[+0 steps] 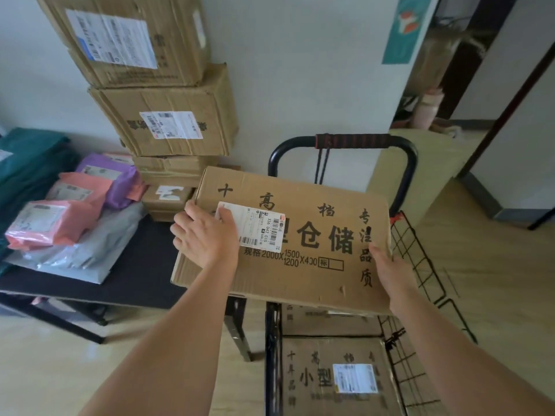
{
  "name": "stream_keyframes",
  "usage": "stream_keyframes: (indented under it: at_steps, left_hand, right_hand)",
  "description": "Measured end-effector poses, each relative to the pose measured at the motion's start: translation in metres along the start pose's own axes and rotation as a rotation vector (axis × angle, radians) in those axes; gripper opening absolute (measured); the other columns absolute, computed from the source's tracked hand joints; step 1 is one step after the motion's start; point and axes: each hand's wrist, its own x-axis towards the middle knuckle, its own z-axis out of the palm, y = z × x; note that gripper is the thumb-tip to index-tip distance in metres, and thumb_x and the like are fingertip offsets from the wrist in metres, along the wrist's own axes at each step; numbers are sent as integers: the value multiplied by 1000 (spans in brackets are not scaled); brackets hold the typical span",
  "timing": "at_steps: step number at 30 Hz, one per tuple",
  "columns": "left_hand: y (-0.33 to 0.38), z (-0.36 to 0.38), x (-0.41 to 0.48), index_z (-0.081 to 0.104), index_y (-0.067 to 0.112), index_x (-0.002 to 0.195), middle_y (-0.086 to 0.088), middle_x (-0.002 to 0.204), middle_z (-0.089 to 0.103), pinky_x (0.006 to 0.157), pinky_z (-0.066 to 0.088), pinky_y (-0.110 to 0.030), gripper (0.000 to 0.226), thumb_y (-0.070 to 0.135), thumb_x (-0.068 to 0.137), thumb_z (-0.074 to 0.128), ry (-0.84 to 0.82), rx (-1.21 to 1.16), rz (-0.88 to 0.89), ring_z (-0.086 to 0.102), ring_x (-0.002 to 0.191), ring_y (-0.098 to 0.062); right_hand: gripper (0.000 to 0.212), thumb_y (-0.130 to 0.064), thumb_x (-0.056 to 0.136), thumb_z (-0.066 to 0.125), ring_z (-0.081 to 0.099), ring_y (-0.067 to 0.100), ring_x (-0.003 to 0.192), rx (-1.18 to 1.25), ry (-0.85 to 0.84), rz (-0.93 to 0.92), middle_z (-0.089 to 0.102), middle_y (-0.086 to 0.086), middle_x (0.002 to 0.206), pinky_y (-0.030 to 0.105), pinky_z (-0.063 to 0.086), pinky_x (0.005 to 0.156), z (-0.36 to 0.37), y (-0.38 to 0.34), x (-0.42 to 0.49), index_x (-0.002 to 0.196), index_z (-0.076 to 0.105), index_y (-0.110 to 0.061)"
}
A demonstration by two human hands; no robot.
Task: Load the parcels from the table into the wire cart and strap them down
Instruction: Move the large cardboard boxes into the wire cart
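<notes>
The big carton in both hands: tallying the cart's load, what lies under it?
Below the held carton, a labelled carton sits in the wire cart; a second carton's edge shows beyond it. The cart's far end is covered.

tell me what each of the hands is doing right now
Left hand: holding the cardboard box by its left edge.
Right hand: holding the same box by its right edge.
</notes>
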Motion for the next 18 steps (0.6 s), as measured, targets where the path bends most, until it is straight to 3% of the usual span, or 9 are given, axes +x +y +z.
stream_keyframes:
  at_steps: [3,7,12,18]
  left_hand:
    - [25,12,-36,36,8,143,-16,134,45,100,31,-45,64,48,94,45,-26,-22,20,39,121,-34]
    - [49,26,-74,31,9,147,-14,138,42,101,31,-44,66,47,95,44,-80,-42,32,37,124,-32]
    - [67,37,-101,35,8,145,-12,138,41,100,34,-44,63,43,95,48,-181,-113,13,37,125,-30]
    - [68,61,-118,41,9,137,-11,130,45,96,43,-42,58,40,91,57,-441,-134,-15,45,119,-29]
  right_hand:
    - [70,-62,87,55,49,27,95,2,22,19,54,5,102,39,40,80,-43,10,14,135,51,-11]
    - [74,-66,85,55,54,30,103,16,49,29,59,7,113,43,45,84,-89,22,30,137,48,-14]
    - [70,-68,86,51,50,16,70,-52,142,6,53,-1,83,28,34,53,-128,32,43,125,54,-9]
    - [60,-65,87,51,52,18,70,-155,252,17,57,3,83,33,42,58,-157,52,56,114,56,-12]
